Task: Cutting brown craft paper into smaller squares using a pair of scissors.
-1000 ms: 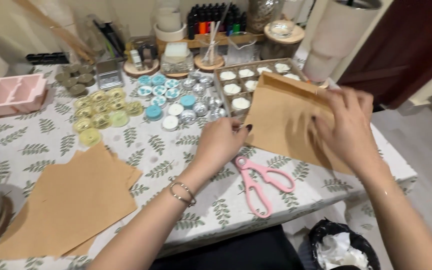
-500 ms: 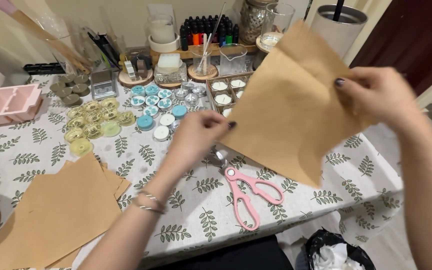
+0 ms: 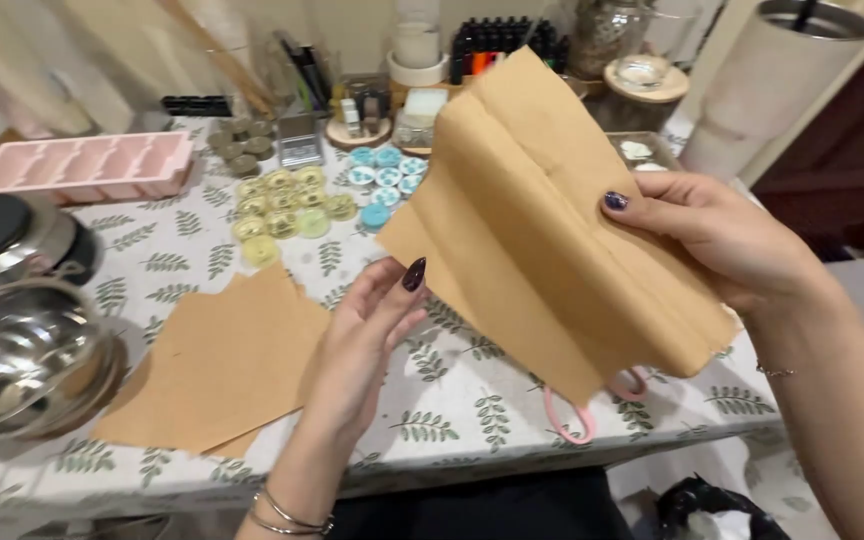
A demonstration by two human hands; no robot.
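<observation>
Head view: the person held a sheet of brown paper (image 3: 552, 210) up above the table (image 3: 202, 255), tilted and partly folded along a crease. The right hand (image 3: 722, 240) gripped its right edge, thumb on the front and fingers behind. The left hand (image 3: 367, 340) was open, palm up, its fingertips just at the paper's lower left edge; I could not tell whether they truly touched it. Under the sheet, the pink handles of scissors (image 3: 577, 415) poked out at the table's near edge. To the left lay a stack of brown paper sheets (image 3: 222, 365) flat on the leaf-patterned cloth. Farther back sat yellow round tins (image 3: 282, 205) and blue round tins (image 3: 384, 178), a pink mould tray (image 3: 82, 165), and metal bowls (image 3: 22, 350) at the far left.
</observation>
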